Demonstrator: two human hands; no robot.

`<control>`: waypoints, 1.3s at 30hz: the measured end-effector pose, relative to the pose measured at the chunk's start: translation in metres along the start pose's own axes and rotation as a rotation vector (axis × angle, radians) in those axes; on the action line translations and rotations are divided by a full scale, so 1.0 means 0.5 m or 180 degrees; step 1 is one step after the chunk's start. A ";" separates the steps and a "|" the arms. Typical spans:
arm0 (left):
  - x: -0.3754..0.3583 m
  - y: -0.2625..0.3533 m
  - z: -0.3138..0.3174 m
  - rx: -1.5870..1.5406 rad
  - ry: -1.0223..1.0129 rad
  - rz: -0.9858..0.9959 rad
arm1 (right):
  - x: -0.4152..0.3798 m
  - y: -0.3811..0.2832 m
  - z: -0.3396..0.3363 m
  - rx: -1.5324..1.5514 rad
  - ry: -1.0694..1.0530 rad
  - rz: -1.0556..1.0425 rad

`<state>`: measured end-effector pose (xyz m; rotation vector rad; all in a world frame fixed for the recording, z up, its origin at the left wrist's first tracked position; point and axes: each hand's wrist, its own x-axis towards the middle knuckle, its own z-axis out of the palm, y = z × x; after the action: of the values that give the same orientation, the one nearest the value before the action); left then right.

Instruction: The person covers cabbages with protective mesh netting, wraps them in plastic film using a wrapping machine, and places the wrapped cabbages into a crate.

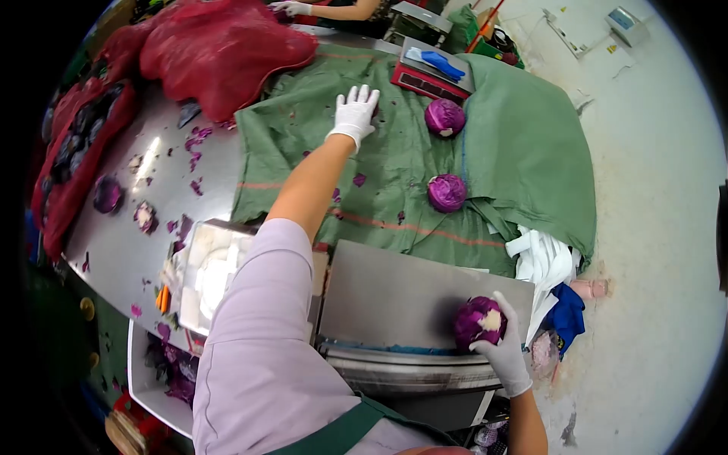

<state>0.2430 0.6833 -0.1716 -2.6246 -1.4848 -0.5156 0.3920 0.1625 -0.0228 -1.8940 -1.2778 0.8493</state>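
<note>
My right hand (504, 345), in a white glove, grips a red cabbage (479, 321) over the right end of a flat metal plate (402, 292). The pale cut stem of that cabbage shows. My left hand (355, 115), gloved too, reaches far out over the green woven cloth (409, 159), its fingers spread. A small dark purple patch shows beside its right edge; what lies under the palm is hidden. Two more red cabbages lie to the right of my left hand, a farther one (444, 117) and a nearer one (447, 192).
A red scale (430, 80) carries a blue item. Red mesh sacks (220, 57) lie at the back left, near a co-worker's gloved hand (292, 8). Leaf scraps litter the steel table (163, 182). A white bin (144, 379) holds purple leaves. White strips (542, 262) hang at right.
</note>
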 end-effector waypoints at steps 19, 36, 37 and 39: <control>-0.070 -0.076 -0.054 -0.1248 -0.0630 -0.1121 | -0.021 0.024 -0.009 0.0164 0.0209 0.0204; -0.594 0.301 -0.558 -0.3557 -0.1139 0.1087 | -0.053 0.028 -0.107 -0.0312 -0.0196 -0.1016; -0.611 0.326 -0.554 -0.3469 -0.1150 0.1143 | -0.057 0.034 -0.113 -0.0259 -0.0226 -0.0866; -0.644 0.378 -0.544 -0.3463 -0.1192 0.0915 | -0.066 0.049 -0.124 -0.0226 -0.0222 -0.0776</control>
<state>0.1827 0.2567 -0.0041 -3.8533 -0.9640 -1.0775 0.4448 0.1134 -0.0045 -1.7298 -1.5629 0.7561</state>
